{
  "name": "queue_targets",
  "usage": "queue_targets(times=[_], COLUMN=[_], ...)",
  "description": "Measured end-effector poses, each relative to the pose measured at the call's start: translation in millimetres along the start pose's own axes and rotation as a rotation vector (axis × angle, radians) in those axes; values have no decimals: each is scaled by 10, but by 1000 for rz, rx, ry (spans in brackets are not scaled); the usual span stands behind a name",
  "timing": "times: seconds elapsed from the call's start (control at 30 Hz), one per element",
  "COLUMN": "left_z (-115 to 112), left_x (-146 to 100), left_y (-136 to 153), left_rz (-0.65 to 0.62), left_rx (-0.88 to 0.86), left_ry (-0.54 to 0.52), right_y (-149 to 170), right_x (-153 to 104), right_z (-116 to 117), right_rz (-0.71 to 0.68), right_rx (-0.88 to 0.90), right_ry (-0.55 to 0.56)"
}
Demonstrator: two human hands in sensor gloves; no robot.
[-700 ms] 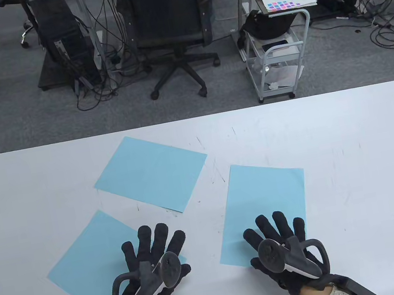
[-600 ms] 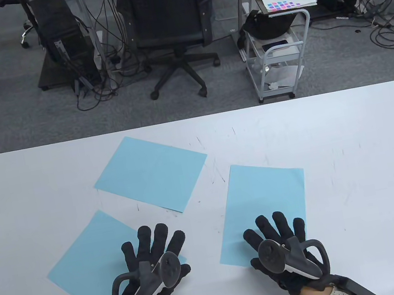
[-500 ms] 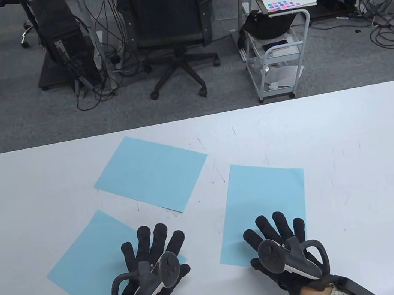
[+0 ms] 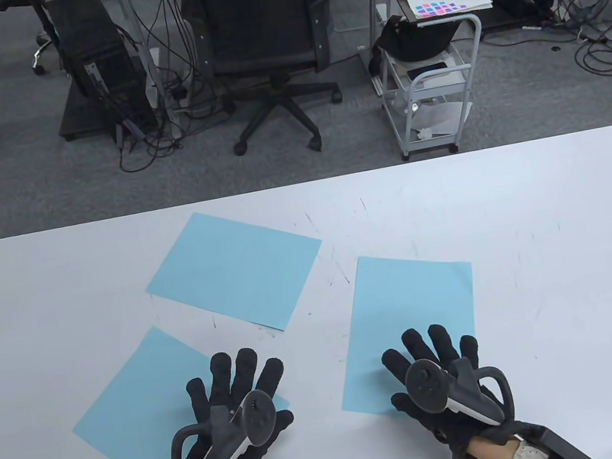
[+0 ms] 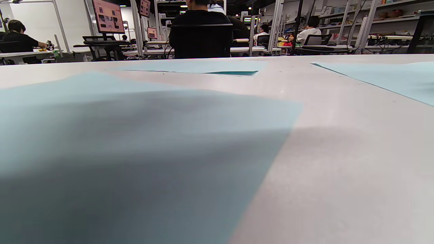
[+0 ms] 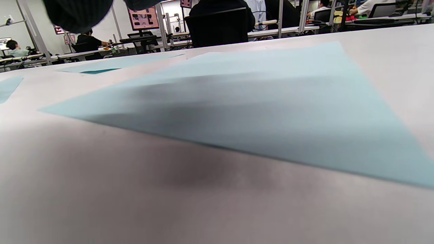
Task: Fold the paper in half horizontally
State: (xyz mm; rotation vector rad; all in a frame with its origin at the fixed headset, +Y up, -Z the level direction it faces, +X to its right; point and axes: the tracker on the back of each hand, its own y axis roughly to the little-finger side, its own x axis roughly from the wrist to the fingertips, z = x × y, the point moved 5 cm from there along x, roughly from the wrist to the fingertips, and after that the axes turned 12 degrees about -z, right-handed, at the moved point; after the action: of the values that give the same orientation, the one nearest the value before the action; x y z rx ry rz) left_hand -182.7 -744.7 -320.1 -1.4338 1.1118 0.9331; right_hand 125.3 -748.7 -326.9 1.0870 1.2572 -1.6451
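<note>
no legible txt, labels or nos. anywhere

The table has a smooth white top with a faint sheen, marked by fine dark scratches. Three sheets of thin, matt light-blue paper lie flat on it: the near-left sheet, the far sheet and the right sheet. The left hand and right hand wear black knitted cloth gloves, rough and matt. Each carries a tracker of smooth grey plastic with a slight gloss, the left tracker and the right tracker.
</note>
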Motion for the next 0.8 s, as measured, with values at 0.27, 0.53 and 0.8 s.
queue_targets(times=[0.27, 0.53, 0.8], left_z=[11, 11, 10], left_x=[0, -4, -7], left_y=[65, 97, 119], left_rz=[13, 23, 30], left_rx=[-18, -25, -29], left_ry=[-8, -8, -1], right_y=[343, 854, 1096], right_x=[228, 486, 511], right_z=[-155, 97, 275], right_rz=[112, 294, 355], right_rx=[35, 111, 170], right_ry=[-43, -189, -260])
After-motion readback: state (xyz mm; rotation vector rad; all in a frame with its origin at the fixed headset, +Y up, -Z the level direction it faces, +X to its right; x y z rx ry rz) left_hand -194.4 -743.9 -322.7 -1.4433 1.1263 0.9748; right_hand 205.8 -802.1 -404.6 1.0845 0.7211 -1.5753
